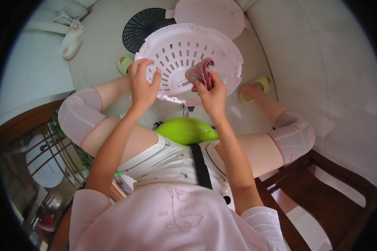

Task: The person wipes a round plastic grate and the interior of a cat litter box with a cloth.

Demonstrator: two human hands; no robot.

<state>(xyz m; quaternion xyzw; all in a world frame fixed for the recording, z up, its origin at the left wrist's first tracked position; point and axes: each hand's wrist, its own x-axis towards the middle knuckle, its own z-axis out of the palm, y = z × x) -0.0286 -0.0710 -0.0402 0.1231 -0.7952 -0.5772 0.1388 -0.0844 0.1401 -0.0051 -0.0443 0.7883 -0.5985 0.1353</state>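
Note:
A bunched pink and dark red cloth (200, 73) is pinched between the thumb and fingers of my right hand (213, 94). The cloth is above the inside of a pale pink plastic basket (227, 58) with rectangular slots in its wall. My left hand (143, 83) is at the basket's left rim, fingers curved and spread, with no cloth in it. Whether those fingers press on the rim is hard to tell. The basket's mouth faces me, between my feet. Nearer to me, between my thighs, is a glossy bright green rounded object (187, 130).
Behind the basket lie a round black slatted disc (147, 28) and a pink plastic lid (212, 15). Green slippers (259, 88) are on my feet. A dark wooden chair (320, 185) stands at right. At left are a wood-edged cabinet (28, 117) and a white-and-brown item (72, 40) by a pipe.

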